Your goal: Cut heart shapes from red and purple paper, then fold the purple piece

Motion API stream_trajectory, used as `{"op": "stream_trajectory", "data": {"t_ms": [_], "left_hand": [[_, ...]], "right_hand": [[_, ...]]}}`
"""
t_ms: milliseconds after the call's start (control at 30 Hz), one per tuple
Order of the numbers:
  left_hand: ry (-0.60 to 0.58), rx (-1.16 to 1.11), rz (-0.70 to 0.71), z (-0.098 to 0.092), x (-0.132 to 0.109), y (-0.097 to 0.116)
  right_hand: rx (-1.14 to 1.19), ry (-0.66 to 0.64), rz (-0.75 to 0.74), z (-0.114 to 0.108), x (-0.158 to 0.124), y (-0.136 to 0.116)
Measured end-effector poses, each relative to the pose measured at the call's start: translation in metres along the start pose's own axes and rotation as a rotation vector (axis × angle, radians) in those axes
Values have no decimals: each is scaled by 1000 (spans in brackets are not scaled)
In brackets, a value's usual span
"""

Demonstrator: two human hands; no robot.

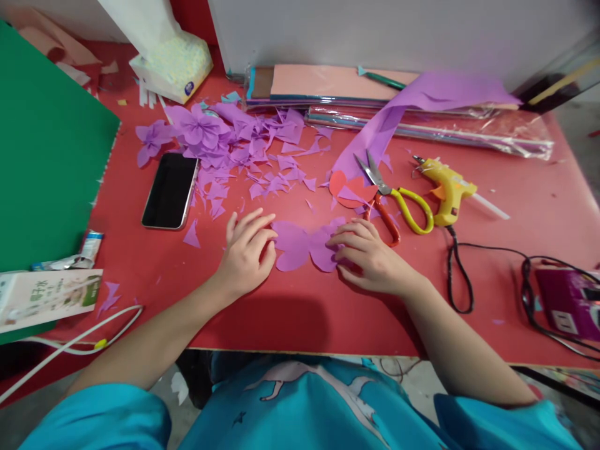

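A purple paper cutout, shaped like a butterfly, lies flat on the red table between my hands. At its left edge rests my left hand, fingers apart and nothing gripped. My right hand lies over the cutout's right side with its fingers spread, hiding that edge. Just beyond my right hand are scissors with one yellow and one red handle, their blades parted. A red paper shape sits beside the blades, with a purple scrap over it.
Purple scraps and a paper flower lie behind a phone. A yellow glue gun with a black cord stands right. Wrapped paper packs and a tissue box line the back; a green board is left.
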State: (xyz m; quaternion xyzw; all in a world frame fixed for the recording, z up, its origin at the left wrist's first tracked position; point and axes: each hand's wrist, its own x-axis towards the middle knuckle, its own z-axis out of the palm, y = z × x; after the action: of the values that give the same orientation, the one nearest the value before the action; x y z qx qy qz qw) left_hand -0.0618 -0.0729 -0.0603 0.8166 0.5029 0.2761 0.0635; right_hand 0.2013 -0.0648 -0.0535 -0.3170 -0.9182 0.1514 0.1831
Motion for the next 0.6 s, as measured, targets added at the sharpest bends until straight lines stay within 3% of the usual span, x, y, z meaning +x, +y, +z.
{"op": "stream_trajectory", "data": {"t_ms": [200, 433, 600], "left_hand": [[4, 1, 24, 1, -1, 0], [-28, -20, 50, 0, 0, 1], [-100, -44, 104, 2, -2, 1]], "right_hand": [[146, 92, 59, -2, 1, -1], [573, 387, 507, -2, -2, -3], [763, 290, 612, 1, 3, -4]]}}
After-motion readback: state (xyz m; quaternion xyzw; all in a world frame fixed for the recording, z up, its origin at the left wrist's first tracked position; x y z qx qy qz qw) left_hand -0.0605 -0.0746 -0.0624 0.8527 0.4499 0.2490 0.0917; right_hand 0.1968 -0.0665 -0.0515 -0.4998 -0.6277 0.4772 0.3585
